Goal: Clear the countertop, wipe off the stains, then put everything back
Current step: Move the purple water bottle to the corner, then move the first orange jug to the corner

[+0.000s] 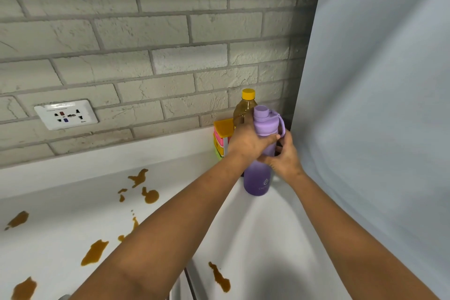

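Both our left hand [248, 141] and right hand [285, 158] grip the purple bottle [259, 178] at the tabletop's [280, 238] far right corner; we judge clearing underway, wiping stains [95, 252] next.

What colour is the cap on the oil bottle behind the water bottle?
Yellow, on the oil bottle; head view.

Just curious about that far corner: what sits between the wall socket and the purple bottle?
In the head view, a colourful stacked box stands between the wall socket and the purple bottle; otherwise only brick wall and white ledge.

purple bottle [258, 178], brown stains [94, 251], white countertop [73, 202]
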